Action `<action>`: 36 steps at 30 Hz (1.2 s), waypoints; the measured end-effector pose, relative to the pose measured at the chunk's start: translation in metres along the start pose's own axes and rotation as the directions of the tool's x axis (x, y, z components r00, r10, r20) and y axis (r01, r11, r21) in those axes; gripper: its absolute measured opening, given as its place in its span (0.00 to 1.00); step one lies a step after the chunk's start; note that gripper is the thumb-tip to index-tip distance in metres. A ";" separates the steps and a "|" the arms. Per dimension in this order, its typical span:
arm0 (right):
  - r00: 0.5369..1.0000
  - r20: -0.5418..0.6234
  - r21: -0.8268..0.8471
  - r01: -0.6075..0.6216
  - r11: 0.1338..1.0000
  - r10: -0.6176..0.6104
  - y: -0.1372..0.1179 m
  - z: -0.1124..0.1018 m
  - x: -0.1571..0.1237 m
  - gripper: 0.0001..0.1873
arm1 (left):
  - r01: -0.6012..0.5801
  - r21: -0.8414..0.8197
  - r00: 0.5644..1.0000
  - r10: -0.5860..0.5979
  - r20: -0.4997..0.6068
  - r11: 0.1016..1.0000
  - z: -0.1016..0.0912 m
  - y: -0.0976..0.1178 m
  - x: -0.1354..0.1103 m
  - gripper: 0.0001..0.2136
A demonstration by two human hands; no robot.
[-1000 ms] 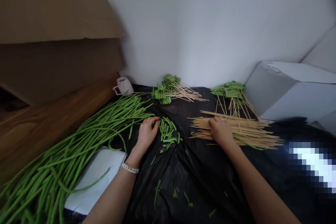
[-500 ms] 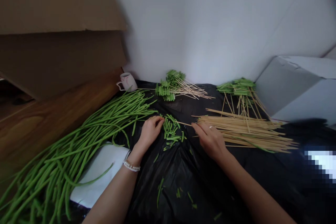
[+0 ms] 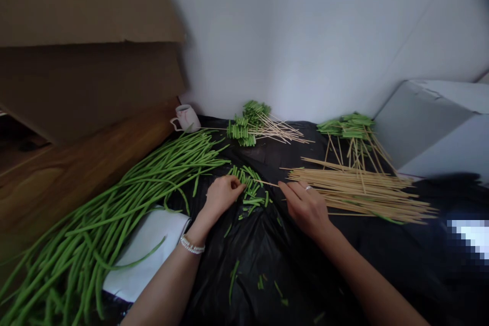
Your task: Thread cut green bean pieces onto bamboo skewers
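Observation:
My right hand (image 3: 305, 206) pinches a thin bamboo skewer (image 3: 265, 182) near one end, and the skewer points left over a small pile of cut green bean pieces (image 3: 252, 196). At the left side of that pile is my left hand (image 3: 223, 194), thumb and fingertips pressed together. Whatever lies between those fingertips is too small and hidden to make out. Long uncut green beans (image 3: 126, 198) lie in a large heap to the left. Beside my right hand rests a bundle of loose bamboo skewers (image 3: 367, 193).
Skewered bean pieces (image 3: 241, 131) are stacked by the wall, with another skewered stack (image 3: 349, 126) at the right. A mug (image 3: 186, 118) stands at the back left. A white cloth-like sheet (image 3: 148, 249), cardboard box (image 3: 91, 51) and white box (image 3: 431, 122) flank the black plastic sheet (image 3: 267, 265).
My left hand has shifted slightly right and toward me over the cut pieces. The skewer in my right hand stays nearly in place.

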State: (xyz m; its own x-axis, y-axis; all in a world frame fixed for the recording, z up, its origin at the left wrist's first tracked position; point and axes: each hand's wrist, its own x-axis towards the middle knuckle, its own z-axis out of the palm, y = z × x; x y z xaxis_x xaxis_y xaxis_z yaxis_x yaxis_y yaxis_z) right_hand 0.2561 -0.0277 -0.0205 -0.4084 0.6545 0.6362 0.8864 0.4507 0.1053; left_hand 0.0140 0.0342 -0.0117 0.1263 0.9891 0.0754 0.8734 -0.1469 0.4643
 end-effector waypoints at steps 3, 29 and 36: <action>0.999 -0.052 0.000 0.011 1.000 -0.011 0.000 -0.001 0.001 0.18 | -0.082 -0.255 0.995 0.066 -0.073 0.963 0.000 0.000 0.002 0.11; 0.991 -0.129 -0.050 0.039 0.998 -0.045 -0.009 -0.007 0.002 0.16 | 0.314 -0.943 0.949 -0.066 0.308 0.111 0.007 0.011 -0.001 0.16; 0.994 -0.097 -0.065 0.036 0.997 -0.042 -0.009 -0.004 0.001 0.16 | 0.288 -0.949 0.957 -0.057 0.283 0.125 0.009 0.014 -0.001 0.16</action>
State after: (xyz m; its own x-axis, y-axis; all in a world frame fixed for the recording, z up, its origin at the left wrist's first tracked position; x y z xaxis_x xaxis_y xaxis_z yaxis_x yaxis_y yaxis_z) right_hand 0.2492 -0.0337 -0.0179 -0.4225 0.5727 0.7025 0.8833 0.4338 0.1776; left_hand 0.0304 0.0309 -0.0128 0.2039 0.9574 -0.2043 -0.3010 0.2598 0.9175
